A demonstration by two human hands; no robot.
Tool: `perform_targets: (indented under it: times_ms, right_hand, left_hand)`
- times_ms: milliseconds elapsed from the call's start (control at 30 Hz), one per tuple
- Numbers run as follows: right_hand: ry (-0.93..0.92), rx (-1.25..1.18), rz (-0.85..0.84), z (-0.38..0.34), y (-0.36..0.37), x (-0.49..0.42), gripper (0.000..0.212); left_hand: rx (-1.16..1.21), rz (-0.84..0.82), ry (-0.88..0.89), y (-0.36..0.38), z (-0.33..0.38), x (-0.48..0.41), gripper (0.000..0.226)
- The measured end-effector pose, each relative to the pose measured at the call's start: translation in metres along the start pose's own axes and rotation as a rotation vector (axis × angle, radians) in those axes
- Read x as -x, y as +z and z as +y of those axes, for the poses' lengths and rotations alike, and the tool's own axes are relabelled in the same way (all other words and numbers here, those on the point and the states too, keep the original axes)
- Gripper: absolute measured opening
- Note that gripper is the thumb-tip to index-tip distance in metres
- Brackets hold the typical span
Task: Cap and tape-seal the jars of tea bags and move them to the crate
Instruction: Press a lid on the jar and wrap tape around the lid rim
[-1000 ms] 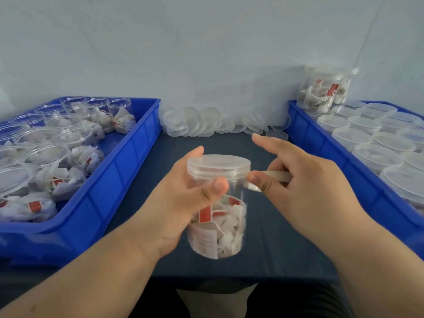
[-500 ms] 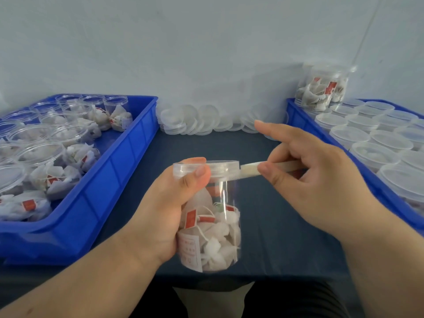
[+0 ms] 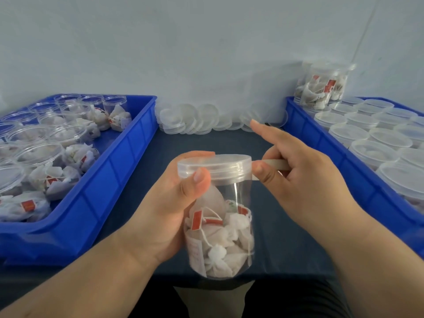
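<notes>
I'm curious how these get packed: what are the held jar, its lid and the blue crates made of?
Jar: probably clear, glossy plastic; the tea bags show through and the wall glints. Lid: cloudier, translucent plastic with a duller look. Blue crates: opaque moulded plastic with a slight sheen and ribbed walls.

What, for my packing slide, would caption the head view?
Left hand grips a capped tea-bag jar; right hand pinches tape strip at its lid.

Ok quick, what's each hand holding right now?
Left hand: grips the capped jar of tea bags.
Right hand: pinches a tape strip at the lid.
</notes>
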State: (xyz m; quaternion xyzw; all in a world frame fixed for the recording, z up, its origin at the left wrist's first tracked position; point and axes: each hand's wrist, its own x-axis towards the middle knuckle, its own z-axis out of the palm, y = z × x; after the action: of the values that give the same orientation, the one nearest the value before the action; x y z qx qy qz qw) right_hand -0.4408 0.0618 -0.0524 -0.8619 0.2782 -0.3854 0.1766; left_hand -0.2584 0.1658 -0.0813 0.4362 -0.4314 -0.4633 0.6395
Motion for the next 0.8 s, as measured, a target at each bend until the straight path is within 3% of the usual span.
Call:
perform_targets:
  times_ms: [67,167,300,467,533,800]
  right_hand:
    - [-0.015,0.032,0.027,0.000,0.000,0.002,0.059]
    - [-0.030,0.142,0.083,-0.002,0.001,0.004,0.061]
    - [-0.068,0.286,0.085,-0.009,0.003,0.006,0.056]
    - [0.061,0.035,-0.175,-0.002,-0.010,0.004,0.054]
    - [0.053,-0.051,-0.229,0.002,-0.019,0.001,0.054]
    - [0.007,-0.143,-0.127,0.013,-0.018,0.001,0.053]
  left_hand:
    - [-0.023,0.040,-0.026,-0.006,-0.002,-0.001,0.103]
    - [-0.057,0.099,-0.015,-0.006,-0.005,-0.001,0.098]
    - [-0.115,0.141,-0.051,0.002,-0.013,0.000,0.114]
    - [-0.104,0.208,-0.089,-0.002,-0.012,-0.003,0.079]
    - [-0.070,0.208,-0.100,-0.004,-0.011,-0.002,0.075]
    - [0.029,0.148,-0.090,0.001,-0.010,0.001,0.113]
